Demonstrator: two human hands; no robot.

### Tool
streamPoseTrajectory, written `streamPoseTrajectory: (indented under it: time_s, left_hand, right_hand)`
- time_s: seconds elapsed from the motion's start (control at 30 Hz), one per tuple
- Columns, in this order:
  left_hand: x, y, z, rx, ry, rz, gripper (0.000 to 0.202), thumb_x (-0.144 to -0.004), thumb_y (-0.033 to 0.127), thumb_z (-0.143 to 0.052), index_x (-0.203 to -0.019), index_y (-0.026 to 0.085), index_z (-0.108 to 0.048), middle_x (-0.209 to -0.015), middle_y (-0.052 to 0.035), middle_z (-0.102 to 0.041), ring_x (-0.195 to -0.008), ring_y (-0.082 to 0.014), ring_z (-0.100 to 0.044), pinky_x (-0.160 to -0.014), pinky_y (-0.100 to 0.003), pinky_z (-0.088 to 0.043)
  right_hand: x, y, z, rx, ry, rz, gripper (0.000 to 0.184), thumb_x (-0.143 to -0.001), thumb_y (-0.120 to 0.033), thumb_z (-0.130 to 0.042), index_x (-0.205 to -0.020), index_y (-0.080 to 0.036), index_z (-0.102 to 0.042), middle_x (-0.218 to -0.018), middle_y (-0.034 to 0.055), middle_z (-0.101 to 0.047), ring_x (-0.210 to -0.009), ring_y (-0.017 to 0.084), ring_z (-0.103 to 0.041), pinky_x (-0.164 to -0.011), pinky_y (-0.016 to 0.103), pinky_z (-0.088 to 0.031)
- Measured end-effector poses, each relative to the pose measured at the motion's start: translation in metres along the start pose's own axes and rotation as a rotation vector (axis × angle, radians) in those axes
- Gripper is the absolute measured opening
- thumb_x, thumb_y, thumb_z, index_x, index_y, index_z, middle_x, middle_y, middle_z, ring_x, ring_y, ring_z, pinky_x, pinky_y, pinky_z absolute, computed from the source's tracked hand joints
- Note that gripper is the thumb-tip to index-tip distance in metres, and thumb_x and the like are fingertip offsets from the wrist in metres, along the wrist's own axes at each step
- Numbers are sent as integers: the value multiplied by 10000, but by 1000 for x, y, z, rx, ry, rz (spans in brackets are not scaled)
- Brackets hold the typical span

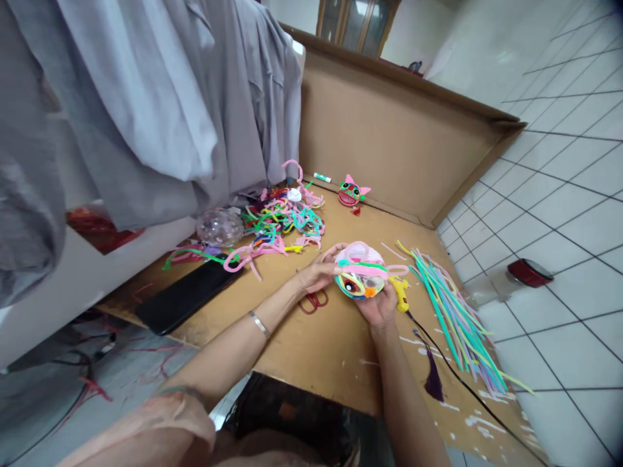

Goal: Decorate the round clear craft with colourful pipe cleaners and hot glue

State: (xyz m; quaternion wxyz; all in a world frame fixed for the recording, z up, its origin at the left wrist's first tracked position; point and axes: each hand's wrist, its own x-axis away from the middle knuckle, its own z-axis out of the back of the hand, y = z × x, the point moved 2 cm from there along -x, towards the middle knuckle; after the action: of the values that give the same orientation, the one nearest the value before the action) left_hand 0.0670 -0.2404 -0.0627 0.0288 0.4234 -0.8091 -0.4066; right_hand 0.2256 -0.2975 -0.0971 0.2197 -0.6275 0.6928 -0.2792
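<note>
Between my two hands, above the table, is a round pipe-cleaner animal head (361, 271) in pink, green, yellow and white, with a big red-and-black eye on its left part and see-through plastic showing at the right. My left hand (324, 267) grips its left edge with the fingers partly behind it. From below and the right, my right hand (382, 305) supports it. Just right of that hand lies a yellow hot glue gun (400, 293) with a black cord. Red-handled scissors (314, 301) lie beneath my left wrist, their blades hidden.
A tangle of pipe-cleaner pieces (287, 220) and a clear plastic ball (220, 227) lie at the left, near a black flat case (187, 295). Long pipe cleaners (457, 318) and a purple tassel (432, 376) are on the right. A finished-looking animal head (350, 193) stands by the cardboard wall (379, 123).
</note>
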Motion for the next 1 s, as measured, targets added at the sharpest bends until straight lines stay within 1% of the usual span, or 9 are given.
streamPoseTrajectory:
  time_s: [0.07, 0.17, 0.37, 0.47, 0.57, 0.63, 0.7, 0.83, 1.0]
  left_hand:
    - [0, -1, 2, 29, -5, 24, 652, -533, 175, -748, -1170, 195, -613, -1193, -98, -666, -1078, -275, -627, -867, -344, -481]
    - [-1, -3, 6, 62, 19, 54, 627, -572, 205, -757, -1182, 178, -617, -1129, -104, -702, -1103, -292, -626, -934, -378, -466]
    - [-2, -8, 20, 51, 44, 129, 421, -641, 251, -789, -1033, 139, -683, -1044, -132, -728, -1091, -311, -636, -993, -440, -454]
    - [-1, -12, 31, 40, 91, 168, 322, -656, 249, -801, -939, 134, -699, -990, -122, -736, -1028, -286, -660, -976, -441, -474]
    - [0, -18, 39, 36, 137, 220, 261, -666, 235, -806, -887, 146, -699, -908, -87, -740, -888, -229, -687, -940, -427, -504]
    - [1, -20, 41, 44, 155, 242, 228, -680, 212, -796, -876, 153, -696, -868, -65, -736, -814, -194, -687, -923, -414, -517]
    - [3, -20, 43, 57, 172, 250, 195, -703, 193, -772, -879, 160, -695, -869, -56, -735, -800, -182, -686, -920, -405, -522]
    - [5, -18, 44, 77, 198, 278, 142, -753, 172, -708, -894, 179, -696, -943, -64, -737, -899, -213, -691, -952, -420, -507]
    - [6, -15, 44, 115, 239, 290, 193, -699, 143, -728, -886, 158, -682, -938, -70, -741, -906, -231, -692, -1009, -474, -473]
  right_hand:
    - [1, 0, -2, 1, -7, 4, 285, -685, -308, -650, -968, -283, -677, -944, 5, -763, -930, 227, -677, -859, 443, -534]
    - [2, 0, -6, 1, -11, 30, 265, -680, -298, -659, -944, -279, -676, -924, -3, -765, -925, 220, -681, -910, 448, -522]
    - [1, -2, -10, 9, -6, 83, 270, -674, -274, -655, -942, -271, -679, -916, -7, -766, -936, 217, -687, -968, 435, -505]
    - [-2, -2, -9, 4, -1, 102, 274, -702, -289, -650, -974, -272, -672, -922, -8, -765, -982, 221, -683, -1001, 438, -486]
    - [-3, -3, -9, -13, 7, 124, 292, -716, -289, -658, -1008, -271, -661, -916, -14, -763, -1025, 218, -673, -1033, 433, -464]
    - [-2, -3, -11, -39, 8, 135, 300, -706, -272, -671, -1005, -262, -659, -927, -11, -763, -1031, 219, -669, -1029, 433, -469]
    - [-1, -2, -14, -66, -2, 144, 293, -687, -256, -688, -979, -255, -659, -939, -9, -763, -1022, 222, -670, -1011, 433, -484]
    - [0, 3, -18, -88, -21, 139, 222, -673, -234, -705, -890, -241, -658, -907, -8, -762, -969, 210, -682, -967, 401, -512]
    - [0, 4, -21, -127, -13, 126, 184, -657, -208, -702, -831, -230, -647, -842, -10, -759, -936, 218, -687, -937, 394, -524]
